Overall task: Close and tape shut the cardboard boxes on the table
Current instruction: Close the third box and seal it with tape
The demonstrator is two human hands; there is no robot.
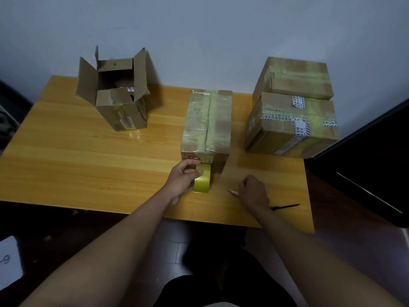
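Observation:
A closed cardboard box (208, 120) lies in the middle of the wooden table (88, 156), with yellowish tape along its top seam. My left hand (184, 176) grips a yellow tape roll (202, 179) standing against the box's near face. The tape runs from the roll up onto the box. To the right, my right hand (252, 191) curls over a pair of scissors (285, 206) on the table; a metal tip shows to its left and a black handle to its right. An open box (117, 96) with raised flaps stands at the back left.
Two taped boxes are stacked at the back right, the upper one (296, 78) on the lower one (292, 127). A dark cabinet (365, 165) stands off the table's right edge. The wall is right behind the table. A white sheet (8, 260) lies on the floor at left.

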